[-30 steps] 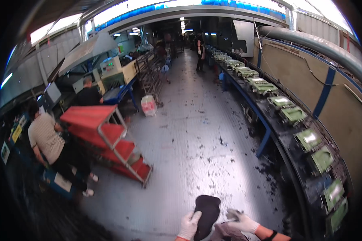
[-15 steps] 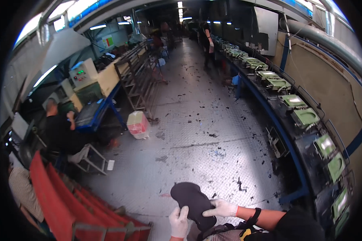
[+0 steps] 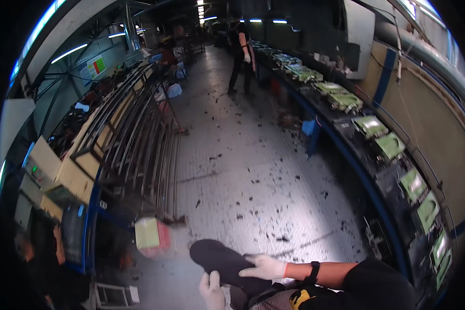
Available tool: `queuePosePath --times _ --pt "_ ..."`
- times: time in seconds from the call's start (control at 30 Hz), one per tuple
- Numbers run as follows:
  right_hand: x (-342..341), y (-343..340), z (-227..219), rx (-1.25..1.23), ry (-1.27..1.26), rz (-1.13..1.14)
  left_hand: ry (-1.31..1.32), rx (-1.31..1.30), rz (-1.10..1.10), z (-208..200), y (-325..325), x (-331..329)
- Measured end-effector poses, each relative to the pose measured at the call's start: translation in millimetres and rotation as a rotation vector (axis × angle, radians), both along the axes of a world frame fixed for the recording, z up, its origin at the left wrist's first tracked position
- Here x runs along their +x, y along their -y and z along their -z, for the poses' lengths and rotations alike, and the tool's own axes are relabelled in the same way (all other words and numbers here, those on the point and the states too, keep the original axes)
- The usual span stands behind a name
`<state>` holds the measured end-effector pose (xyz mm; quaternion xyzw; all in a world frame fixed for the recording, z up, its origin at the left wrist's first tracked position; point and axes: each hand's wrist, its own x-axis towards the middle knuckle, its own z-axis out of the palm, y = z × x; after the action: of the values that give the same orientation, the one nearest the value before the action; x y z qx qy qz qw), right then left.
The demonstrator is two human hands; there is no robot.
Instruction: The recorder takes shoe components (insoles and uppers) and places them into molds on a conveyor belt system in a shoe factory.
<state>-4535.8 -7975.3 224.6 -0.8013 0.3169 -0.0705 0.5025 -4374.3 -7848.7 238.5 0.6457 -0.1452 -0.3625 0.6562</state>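
A plain black, sole-shaped pad (image 3: 219, 257) (broad and rounded at its far end) is held above the floor (image 3: 217, 199), its edges pinched by gloved left hand (image 3: 212, 293) and right hand (image 3: 268, 267).

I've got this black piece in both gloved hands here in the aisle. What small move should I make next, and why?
Probably a short step placed around the dark scraps: they litter the floor ahead, and your left hand and right hand are both on the black piece, so neither looks free to steady you.
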Motion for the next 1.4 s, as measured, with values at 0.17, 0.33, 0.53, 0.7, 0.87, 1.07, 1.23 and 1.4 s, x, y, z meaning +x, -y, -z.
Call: queuePosePath --times 0.17,0.33,0.53,0.7,0.87,1.07,1.23,1.4 --pt "139 236 13 0.025 0.044 -0.138 -0.063 0.136 0.007 -15 228 138" --pt "198 457 -33 0.287 0.139 -0.048 0.238 0.109 0.308 -22 472 245" --pt "302 729 -21 0.229 0.053 -0.024 0.255 0.107 0.449 -20 753 361" --pt "430 945 -62 0.292 0.046 0.082 0.277 0.079 0.263 -31 937 458" --pt "551 1157 -32 -0.026 0.187 -0.067 0.094 0.057 0.225 -8 1140 577" --pt "649 1413 -35 0.032 0.152 0.087 0.100 -0.116 0.414 -29 1447 681" --pt "727 1622 -21 -0.058 0.143 0.134 0.076 -0.045 0.509 -37 1667 773" --pt "812 1834 -11 -0.038 0.132 0.114 -0.013 -0.034 0.512 5 1868 860"
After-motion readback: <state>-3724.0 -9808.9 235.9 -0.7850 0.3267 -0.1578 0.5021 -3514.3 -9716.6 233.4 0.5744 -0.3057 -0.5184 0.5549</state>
